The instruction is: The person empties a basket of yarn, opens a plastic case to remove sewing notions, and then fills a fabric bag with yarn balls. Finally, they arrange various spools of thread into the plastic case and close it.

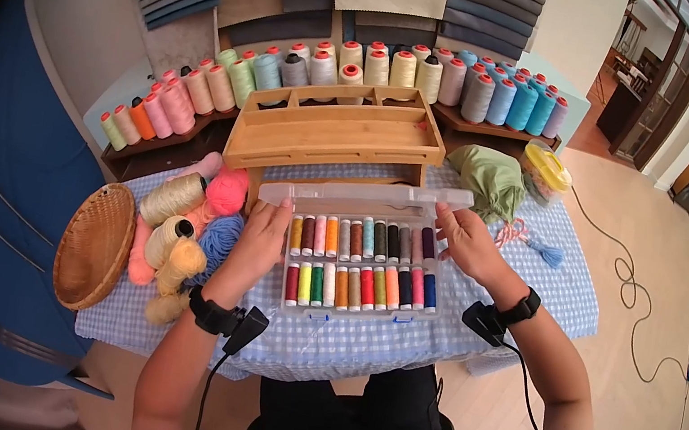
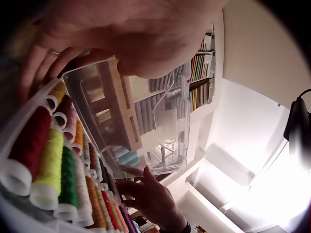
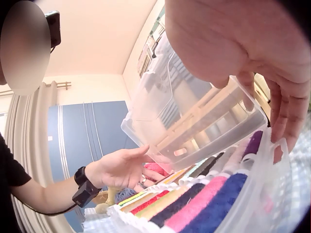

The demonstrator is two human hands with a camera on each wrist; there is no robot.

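Note:
A clear plastic case (image 1: 360, 313) holds two rows of small thread spools (image 1: 363, 239) in many colours. Its hinged transparent lid (image 1: 366, 193) stands raised at the back. At the case's left rear corner is my left hand (image 1: 261, 242), fingers extended along the outer side and thumb by the lid's edge. On the opposite corner my right hand (image 1: 469, 243) touches the case, its fingers (image 3: 286, 114) reaching down outside the wall and the thumb at the lid. Through the lid (image 2: 167, 126), the left wrist view shows the wooden rack behind.
A wooden rack (image 1: 336, 132) stands behind the case, backed by large thread cones (image 1: 293, 70). Yarn balls (image 1: 218, 235) and a wicker basket (image 1: 93, 246) lie left. A green cloth bag (image 1: 487, 182) and yellow-lidded tub (image 1: 546, 171) sit right, on a checked cloth (image 1: 550, 295).

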